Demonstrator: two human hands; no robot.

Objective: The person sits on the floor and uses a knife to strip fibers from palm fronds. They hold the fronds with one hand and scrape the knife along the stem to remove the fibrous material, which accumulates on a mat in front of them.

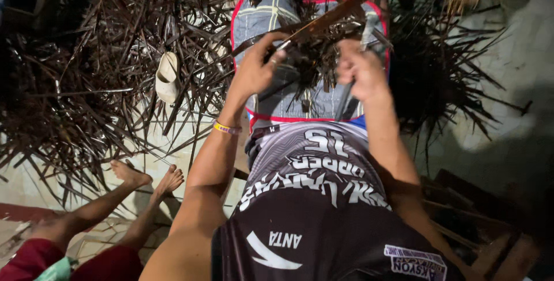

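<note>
Two hands — left hand [257, 67], right hand [359, 70] — gripping one leaf strip [340, 10].

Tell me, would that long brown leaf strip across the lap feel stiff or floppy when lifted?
Probably fairly stiff: the leaf strip runs straight beyond the left hand without drooping. Likely light, being thin and dry-looking like the leaf pile. The right hand pinches it easily.

Dried leaf pile [86, 85] fills upper left; sandal [167, 76], apparently, lies in it; another person's feet [147, 177] lower left.
</note>
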